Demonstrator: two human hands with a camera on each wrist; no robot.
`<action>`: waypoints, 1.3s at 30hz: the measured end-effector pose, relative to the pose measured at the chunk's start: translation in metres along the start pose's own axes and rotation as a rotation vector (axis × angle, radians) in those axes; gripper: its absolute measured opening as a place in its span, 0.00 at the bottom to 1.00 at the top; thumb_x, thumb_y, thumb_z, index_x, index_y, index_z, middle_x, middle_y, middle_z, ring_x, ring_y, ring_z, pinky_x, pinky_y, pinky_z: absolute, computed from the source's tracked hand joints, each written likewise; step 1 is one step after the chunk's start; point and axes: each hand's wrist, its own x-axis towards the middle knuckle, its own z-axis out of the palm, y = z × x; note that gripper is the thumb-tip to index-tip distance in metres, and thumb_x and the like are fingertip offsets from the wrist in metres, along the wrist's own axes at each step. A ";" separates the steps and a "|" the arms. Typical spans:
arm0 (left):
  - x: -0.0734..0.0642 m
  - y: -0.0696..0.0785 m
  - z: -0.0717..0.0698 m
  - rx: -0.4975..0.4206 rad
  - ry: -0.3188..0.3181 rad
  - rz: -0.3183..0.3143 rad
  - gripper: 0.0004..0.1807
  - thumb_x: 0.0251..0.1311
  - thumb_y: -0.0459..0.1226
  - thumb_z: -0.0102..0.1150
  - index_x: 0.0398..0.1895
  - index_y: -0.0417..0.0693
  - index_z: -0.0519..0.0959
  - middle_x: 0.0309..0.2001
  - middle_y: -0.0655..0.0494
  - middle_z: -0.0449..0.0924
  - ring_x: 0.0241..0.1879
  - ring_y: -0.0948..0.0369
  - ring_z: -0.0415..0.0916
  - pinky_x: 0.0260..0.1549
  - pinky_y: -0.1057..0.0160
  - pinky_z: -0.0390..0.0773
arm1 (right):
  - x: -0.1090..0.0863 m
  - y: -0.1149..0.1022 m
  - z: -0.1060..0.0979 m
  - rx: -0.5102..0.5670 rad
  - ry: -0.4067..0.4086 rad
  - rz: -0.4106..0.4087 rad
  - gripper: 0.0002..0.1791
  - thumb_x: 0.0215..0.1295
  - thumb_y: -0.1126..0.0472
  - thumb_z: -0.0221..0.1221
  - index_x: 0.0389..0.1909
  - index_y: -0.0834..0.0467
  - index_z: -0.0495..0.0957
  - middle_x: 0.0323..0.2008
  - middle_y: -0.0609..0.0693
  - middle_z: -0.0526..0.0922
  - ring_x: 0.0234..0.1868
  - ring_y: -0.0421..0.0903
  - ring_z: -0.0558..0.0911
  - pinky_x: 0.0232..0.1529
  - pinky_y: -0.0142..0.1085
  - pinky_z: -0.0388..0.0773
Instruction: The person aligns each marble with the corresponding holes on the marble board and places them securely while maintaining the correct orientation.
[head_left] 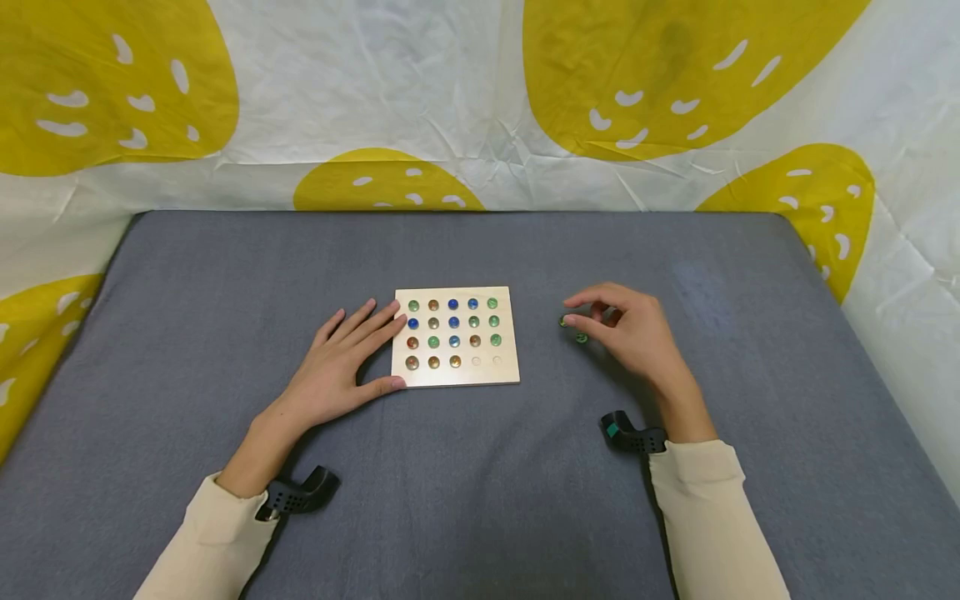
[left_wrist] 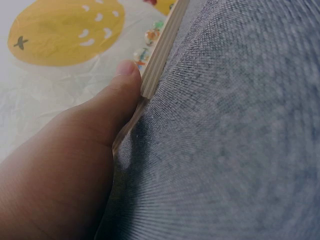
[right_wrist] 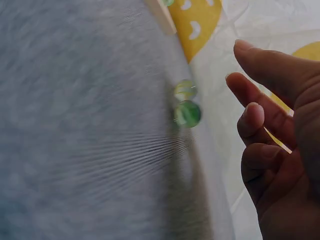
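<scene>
A pale wooden board (head_left: 450, 378) lies flat on the table, with several glass marbles in its rows of hollows. Two hollows at its near right corner hold no marble. My left hand (head_left: 336, 371) spreads its fingers at the board's left edge, fingertips and thumb touching it; in the left wrist view the thumb (left_wrist: 117, 92) lies against the board's corner. To the board's right, my right hand (head_left: 626, 329) hovers over two loose marbles, one green (right_wrist: 188, 114) and one yellowish-clear (right_wrist: 185, 90). Its thumb and index finger are apart, with nothing between them; the other fingers are bent.
A grey cloth (head_left: 480, 483) covers the table. Behind and beside it hangs a white sheet (head_left: 390, 75) with yellow fruit shapes. Each wrist wears a black camera mount, one on the left (head_left: 303, 492) and one on the right (head_left: 630, 433).
</scene>
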 end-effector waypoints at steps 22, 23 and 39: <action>0.001 0.001 0.000 0.000 -0.001 0.003 0.44 0.58 0.62 0.56 0.74 0.55 0.58 0.74 0.55 0.52 0.73 0.50 0.45 0.66 0.43 0.41 | -0.001 0.019 0.012 -0.068 -0.016 0.021 0.12 0.52 0.58 0.72 0.39 0.51 0.86 0.38 0.44 0.84 0.37 0.41 0.74 0.37 0.35 0.67; 0.001 0.001 0.000 0.000 0.000 0.003 0.44 0.58 0.62 0.56 0.74 0.54 0.58 0.74 0.55 0.52 0.73 0.50 0.45 0.66 0.43 0.41 | -0.001 0.019 0.012 -0.070 -0.016 0.019 0.12 0.51 0.58 0.72 0.39 0.51 0.86 0.38 0.44 0.84 0.37 0.42 0.74 0.37 0.36 0.67; 0.000 0.000 0.001 0.006 0.004 0.002 0.44 0.58 0.62 0.56 0.74 0.55 0.58 0.74 0.55 0.52 0.73 0.51 0.45 0.66 0.43 0.41 | 0.000 0.015 0.014 -0.087 -0.043 0.060 0.09 0.54 0.61 0.71 0.37 0.52 0.87 0.39 0.47 0.84 0.37 0.44 0.75 0.38 0.39 0.68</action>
